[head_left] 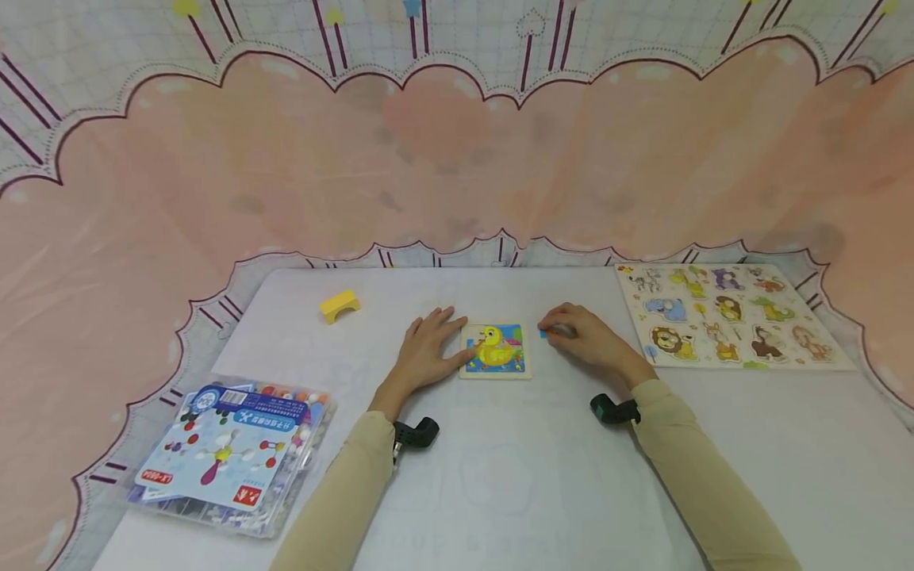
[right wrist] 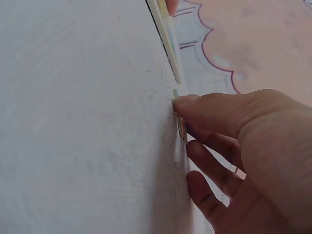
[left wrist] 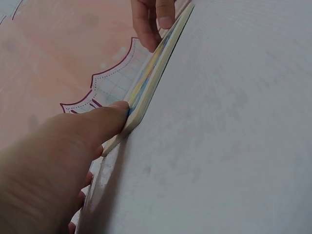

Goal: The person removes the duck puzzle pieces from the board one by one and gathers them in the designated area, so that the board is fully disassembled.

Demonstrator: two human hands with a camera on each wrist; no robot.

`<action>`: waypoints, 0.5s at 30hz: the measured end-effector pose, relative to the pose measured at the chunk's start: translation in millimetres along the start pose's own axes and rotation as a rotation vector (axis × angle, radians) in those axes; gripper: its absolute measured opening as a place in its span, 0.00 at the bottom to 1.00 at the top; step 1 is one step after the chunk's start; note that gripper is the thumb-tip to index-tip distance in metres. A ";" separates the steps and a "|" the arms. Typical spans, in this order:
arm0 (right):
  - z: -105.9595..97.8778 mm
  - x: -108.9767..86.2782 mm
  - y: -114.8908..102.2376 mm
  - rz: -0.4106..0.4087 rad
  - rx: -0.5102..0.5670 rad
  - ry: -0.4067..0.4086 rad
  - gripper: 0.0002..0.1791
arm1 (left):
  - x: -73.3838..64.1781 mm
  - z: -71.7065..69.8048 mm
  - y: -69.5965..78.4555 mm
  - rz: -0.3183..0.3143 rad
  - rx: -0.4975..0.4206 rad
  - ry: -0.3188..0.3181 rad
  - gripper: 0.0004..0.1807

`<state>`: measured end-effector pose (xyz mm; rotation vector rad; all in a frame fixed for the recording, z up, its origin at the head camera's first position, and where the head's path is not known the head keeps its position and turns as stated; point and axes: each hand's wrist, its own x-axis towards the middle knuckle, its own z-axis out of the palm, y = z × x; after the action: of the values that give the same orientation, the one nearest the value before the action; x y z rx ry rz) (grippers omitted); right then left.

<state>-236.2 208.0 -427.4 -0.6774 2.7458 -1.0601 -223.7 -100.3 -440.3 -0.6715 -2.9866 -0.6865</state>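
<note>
A square wooden duck puzzle (head_left: 495,373) with a yellow duck on blue lies flat on the white table, between the two hands. My left hand (head_left: 428,354) has its fingers spread at the puzzle's left side. The left thumb (left wrist: 114,117) presses on the puzzle's edge, and a fingertip reaches its upper left corner. To the right of the board, my right hand (head_left: 589,339) pinches a small puzzle piece (right wrist: 180,122) between thumb and fingers, low over the table. Only a bit of blue shows in the head view; the hand hides most of the piece.
A yellow arch block (head_left: 339,304) lies at the back left. At the front left sits a clear plastic box (head_left: 274,515) with a blue molecule-model sheet (head_left: 243,456) on top. An animal puzzle board (head_left: 743,317) lies at the back right. A patterned cloth (head_left: 457,174) hangs behind the table.
</note>
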 end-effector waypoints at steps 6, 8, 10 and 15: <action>0.1 -0.6 -3.9 -0.019 -0.006 0.004 0.13 | -0.5 -1.7 -0.3 0.007 -0.001 0.005 0.35; 1.2 -1.8 -4.6 -0.023 -0.003 0.005 0.14 | -0.5 -0.8 -0.2 0.010 -0.007 0.003 0.35; 2.7 -3.2 -4.9 -0.017 0.004 0.004 0.14 | -0.4 0.4 -0.1 0.007 -0.010 0.001 0.35; 0.2 -5.6 -6.3 0.006 -0.006 -0.001 0.14 | 2.6 2.0 1.1 -0.008 -0.002 0.002 0.35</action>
<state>-228.9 206.3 -423.7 -0.6697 2.7490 -1.0505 -225.4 -97.4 -441.4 -0.6594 -2.9883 -0.6902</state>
